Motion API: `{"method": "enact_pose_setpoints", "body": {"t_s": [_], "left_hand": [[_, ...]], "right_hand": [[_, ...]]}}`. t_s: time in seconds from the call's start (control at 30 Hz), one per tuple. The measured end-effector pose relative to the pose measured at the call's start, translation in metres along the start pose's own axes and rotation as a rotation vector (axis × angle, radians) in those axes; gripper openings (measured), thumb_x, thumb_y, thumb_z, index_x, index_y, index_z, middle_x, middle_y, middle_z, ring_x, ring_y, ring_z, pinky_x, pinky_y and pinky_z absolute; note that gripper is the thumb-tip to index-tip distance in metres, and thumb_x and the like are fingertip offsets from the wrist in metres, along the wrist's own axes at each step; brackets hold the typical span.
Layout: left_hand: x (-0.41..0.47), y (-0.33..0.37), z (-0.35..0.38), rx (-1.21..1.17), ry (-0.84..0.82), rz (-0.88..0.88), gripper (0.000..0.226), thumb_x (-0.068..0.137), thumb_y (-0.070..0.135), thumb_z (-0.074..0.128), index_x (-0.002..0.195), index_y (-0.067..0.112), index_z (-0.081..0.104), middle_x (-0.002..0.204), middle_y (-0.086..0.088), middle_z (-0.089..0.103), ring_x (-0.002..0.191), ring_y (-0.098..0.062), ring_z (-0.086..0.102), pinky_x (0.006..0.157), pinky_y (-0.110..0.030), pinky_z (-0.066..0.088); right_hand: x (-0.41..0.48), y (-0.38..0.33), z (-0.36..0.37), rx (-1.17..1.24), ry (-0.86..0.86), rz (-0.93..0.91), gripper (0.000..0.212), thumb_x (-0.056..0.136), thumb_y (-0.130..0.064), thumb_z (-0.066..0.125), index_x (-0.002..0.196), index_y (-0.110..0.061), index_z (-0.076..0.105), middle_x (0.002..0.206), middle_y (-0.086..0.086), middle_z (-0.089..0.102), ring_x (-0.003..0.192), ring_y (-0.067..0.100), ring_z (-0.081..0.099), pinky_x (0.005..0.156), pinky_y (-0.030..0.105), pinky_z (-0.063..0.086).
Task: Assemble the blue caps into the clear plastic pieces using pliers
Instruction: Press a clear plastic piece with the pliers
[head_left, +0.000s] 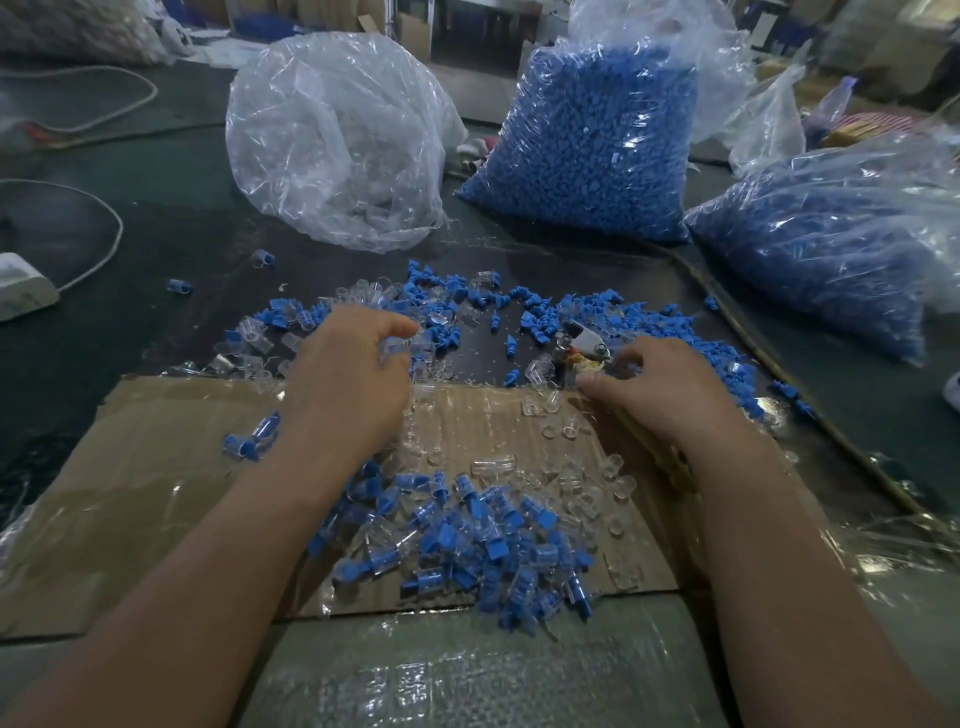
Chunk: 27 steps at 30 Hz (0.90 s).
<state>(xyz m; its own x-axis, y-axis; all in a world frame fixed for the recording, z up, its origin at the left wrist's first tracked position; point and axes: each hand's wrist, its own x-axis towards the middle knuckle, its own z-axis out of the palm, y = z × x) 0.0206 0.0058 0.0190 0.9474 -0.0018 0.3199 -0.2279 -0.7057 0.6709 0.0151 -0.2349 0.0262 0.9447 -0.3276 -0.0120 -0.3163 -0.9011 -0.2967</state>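
Note:
My left hand (353, 374) reaches over the far edge of the cardboard and pinches a clear plastic piece (397, 347) between thumb and fingers. My right hand (660, 384) has its fingers curled around the pliers (584, 343), whose white head sticks out to the left. Loose blue caps (524, 306) and clear pieces (363, 293) lie scattered on the dark table beyond my hands. A pile of assembled blue-and-clear parts (467, 540) sits on the cardboard between my forearms. More clear pieces (597, 483) lie to its right.
The taped cardboard sheet (145, 493) covers the near table. A clear bag with clear pieces (337, 140) stands at the back, with two bags of blue caps (592, 145) (831, 244) to its right. A white power strip (21, 286) and cable lie at the left.

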Motion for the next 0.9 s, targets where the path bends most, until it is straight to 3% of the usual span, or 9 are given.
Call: {"method": "enact_pose_setpoints", "body": {"t_s": [0.07,0.17,0.3,0.37,0.43,0.57,0.7,0.8,0.9], "left_hand": [[-0.001,-0.001,0.003,0.091,-0.068,0.036,0.031,0.089,0.014,0.055,0.119,0.019,0.059,0.126,-0.001,0.054,0.113,-0.016,0.049,0.094,-0.028,0.032],[-0.002,-0.001,0.007,0.211,-0.142,0.079,0.039,0.091,0.024,0.051,0.130,0.021,0.050,0.138,-0.002,0.047,0.126,-0.017,0.041,0.105,-0.034,0.029],[-0.003,-0.003,0.014,0.335,-0.278,0.118,0.048,0.095,0.038,0.039,0.141,0.026,0.034,0.150,-0.002,0.029,0.137,-0.017,0.025,0.112,-0.037,0.017],[-0.002,-0.005,0.017,0.375,-0.341,0.112,0.051,0.095,0.045,0.032,0.143,0.030,0.027,0.153,-0.001,0.021,0.141,-0.019,0.016,0.113,-0.041,0.013],[-0.002,-0.007,0.018,0.410,-0.384,0.100,0.052,0.095,0.049,0.029,0.143,0.032,0.025,0.155,0.000,0.016,0.142,-0.019,0.012,0.113,-0.043,0.010],[-0.002,-0.006,0.018,0.423,-0.396,0.132,0.045,0.096,0.043,0.030,0.139,0.031,0.036,0.152,0.002,0.024,0.139,-0.017,0.021,0.113,-0.043,0.012],[-0.002,-0.002,0.017,0.305,-0.375,0.161,0.038,0.097,0.029,0.039,0.135,0.030,0.043,0.146,0.007,0.037,0.133,-0.015,0.034,0.110,-0.039,0.024],[-0.003,0.003,0.013,0.174,-0.336,0.114,0.041,0.095,0.013,0.043,0.131,0.030,0.048,0.136,0.004,0.051,0.123,-0.017,0.047,0.099,-0.038,0.038],[-0.005,0.004,0.010,0.090,-0.259,0.084,0.047,0.090,0.002,0.043,0.129,0.027,0.052,0.127,-0.003,0.058,0.092,-0.015,0.055,0.081,-0.032,0.044]], "right_hand": [[-0.001,-0.006,0.000,0.041,0.146,-0.098,0.049,0.081,-0.051,0.059,0.116,-0.016,0.056,0.121,0.005,0.053,0.111,0.020,0.047,0.092,0.036,0.035],[-0.005,-0.021,0.002,0.118,0.280,-0.345,0.032,0.088,-0.032,0.058,0.114,-0.014,0.061,0.118,0.002,0.059,0.110,0.016,0.048,0.098,0.031,0.029],[-0.005,-0.036,0.016,0.005,0.137,-0.563,0.033,0.093,-0.022,0.049,0.126,-0.017,0.054,0.131,-0.002,0.053,0.125,0.012,0.040,0.110,0.035,0.012],[-0.004,-0.041,0.022,-0.075,0.032,-0.586,0.038,0.096,-0.020,0.041,0.134,-0.020,0.045,0.142,-0.004,0.042,0.134,0.012,0.028,0.112,0.038,0.004],[-0.002,-0.044,0.026,-0.114,-0.043,-0.576,0.038,0.098,-0.018,0.035,0.135,-0.022,0.043,0.143,-0.001,0.041,0.133,0.014,0.030,0.112,0.038,0.002],[-0.001,-0.046,0.025,-0.070,-0.090,-0.548,0.036,0.096,-0.017,0.036,0.125,-0.024,0.055,0.127,0.000,0.057,0.107,0.009,0.051,0.112,0.039,0.004],[0.001,-0.047,0.024,-0.037,-0.074,-0.544,0.029,0.093,-0.016,0.044,0.112,-0.025,0.064,0.099,-0.010,0.066,0.072,-0.005,0.047,0.114,0.039,0.002],[0.000,-0.046,0.021,0.004,-0.084,-0.521,0.024,0.089,-0.016,0.055,0.106,-0.025,0.068,0.105,-0.009,0.067,0.090,0.004,0.052,0.112,0.036,0.002],[-0.002,-0.046,0.019,-0.008,-0.073,-0.522,0.021,0.087,-0.017,0.060,0.103,-0.026,0.069,0.104,-0.009,0.068,0.098,0.009,0.055,0.112,0.035,0.000]]}}
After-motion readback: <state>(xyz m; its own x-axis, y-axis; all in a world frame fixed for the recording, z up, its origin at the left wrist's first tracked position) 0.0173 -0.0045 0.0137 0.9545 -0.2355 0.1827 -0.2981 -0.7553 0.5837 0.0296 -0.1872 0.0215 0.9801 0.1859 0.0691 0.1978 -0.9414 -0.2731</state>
